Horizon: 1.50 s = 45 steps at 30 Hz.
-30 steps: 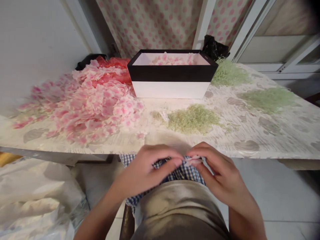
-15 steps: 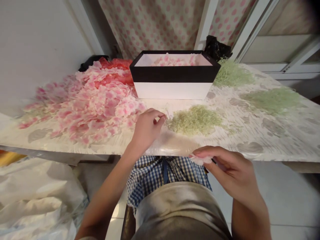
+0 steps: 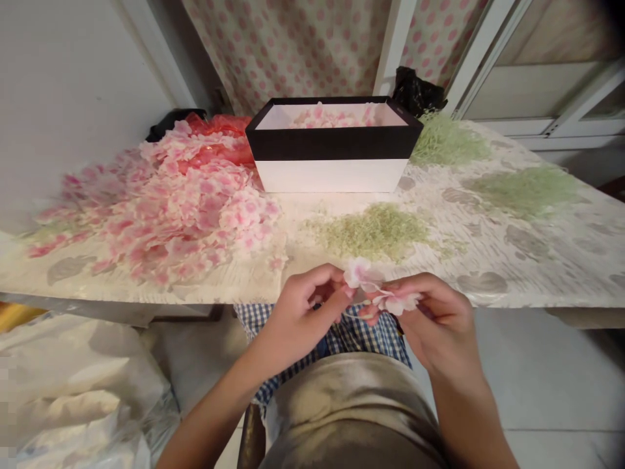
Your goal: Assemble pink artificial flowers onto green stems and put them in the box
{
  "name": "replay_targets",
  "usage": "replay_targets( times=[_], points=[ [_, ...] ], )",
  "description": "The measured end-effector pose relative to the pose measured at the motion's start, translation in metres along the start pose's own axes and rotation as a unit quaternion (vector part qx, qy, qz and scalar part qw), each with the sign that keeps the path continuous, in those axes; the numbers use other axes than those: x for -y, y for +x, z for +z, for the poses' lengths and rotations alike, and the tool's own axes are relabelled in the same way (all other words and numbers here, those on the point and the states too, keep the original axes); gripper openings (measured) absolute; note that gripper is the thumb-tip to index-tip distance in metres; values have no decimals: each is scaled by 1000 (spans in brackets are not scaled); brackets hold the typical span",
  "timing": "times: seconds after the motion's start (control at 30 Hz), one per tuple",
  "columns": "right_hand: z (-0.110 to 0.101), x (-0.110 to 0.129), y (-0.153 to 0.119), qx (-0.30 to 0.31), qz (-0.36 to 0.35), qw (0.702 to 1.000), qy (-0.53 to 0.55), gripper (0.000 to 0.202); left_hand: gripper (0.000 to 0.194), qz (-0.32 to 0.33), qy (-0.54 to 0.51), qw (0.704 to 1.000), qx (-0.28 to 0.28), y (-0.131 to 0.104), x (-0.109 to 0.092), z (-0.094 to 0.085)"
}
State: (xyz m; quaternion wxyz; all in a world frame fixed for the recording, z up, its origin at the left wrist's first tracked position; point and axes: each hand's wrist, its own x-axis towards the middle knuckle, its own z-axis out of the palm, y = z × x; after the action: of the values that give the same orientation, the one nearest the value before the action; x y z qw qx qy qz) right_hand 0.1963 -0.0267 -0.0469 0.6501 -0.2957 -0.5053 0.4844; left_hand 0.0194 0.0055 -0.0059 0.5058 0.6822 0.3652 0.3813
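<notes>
Above my lap, at the table's front edge, my two hands meet. My left hand (image 3: 317,299) is closed in a pinch on a pale pink artificial flower (image 3: 360,273). My right hand (image 3: 434,312) grips a second pink-white artificial flower (image 3: 396,301), its petals facing outward between thumb and fingers. The two flowers almost touch; whether they are joined cannot be seen. Just beyond my hands lies a heap of light green artificial sprigs (image 3: 378,231). To the left spreads a big pile of pink and white artificial flowers (image 3: 180,208).
A black-rimmed white box (image 3: 332,174) stands at the back with pink flowers inside. Two more green bunches, one behind (image 3: 446,140) and one farther right (image 3: 530,190), lie on the patterned tablecloth (image 3: 488,251). Black plastic (image 3: 418,91) sits behind the box. White bags (image 3: 73,378) are at lower left.
My left hand has come back from beside the green sprigs toward my right hand, and a pink flower now shows in its fingers. My right hand still holds its flower.
</notes>
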Motion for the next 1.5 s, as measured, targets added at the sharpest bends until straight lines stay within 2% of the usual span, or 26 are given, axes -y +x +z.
replay_targets(
  times=[0.1,0.3,0.47,0.67,0.77,0.83,0.9,1.0,1.07,1.17,1.23,1.33,1.5],
  points=[
    [-2,0,2,26,27,998,50,12,17,2,27,1000,-6,-2,0,2],
    [-6,2,1,69,74,995,-1,14,14,3,57,998,7,-4,-1,1],
    [-7,1,2,91,76,993,19,11,15,15,100,995,-2,-8,0,1],
    [-10,2,1,133,109,985,4,12,14,23,147,989,-11,-8,3,3],
    [-11,2,2,134,111,985,0,11,15,14,150,989,-7,-10,4,2],
    [-10,2,4,120,114,986,21,9,13,21,148,988,-30,-12,5,2],
    [-8,2,6,104,122,986,53,5,18,64,152,984,-72,-17,4,0],
    [-5,2,9,79,135,984,90,3,28,193,212,952,-107,-26,3,-3],
    [-3,3,10,72,144,981,108,3,34,263,273,922,-85,-32,1,-4],
    [-2,4,9,69,159,978,117,2,41,266,328,906,-21,-36,0,-3],
    [-1,5,9,68,163,977,116,2,41,231,339,912,12,-36,1,-1],
    [1,8,11,74,167,976,120,5,36,190,312,931,30,-34,4,-1],
    [0,6,11,85,168,976,107,7,17,144,251,955,62,-29,5,-6]
  ],
)
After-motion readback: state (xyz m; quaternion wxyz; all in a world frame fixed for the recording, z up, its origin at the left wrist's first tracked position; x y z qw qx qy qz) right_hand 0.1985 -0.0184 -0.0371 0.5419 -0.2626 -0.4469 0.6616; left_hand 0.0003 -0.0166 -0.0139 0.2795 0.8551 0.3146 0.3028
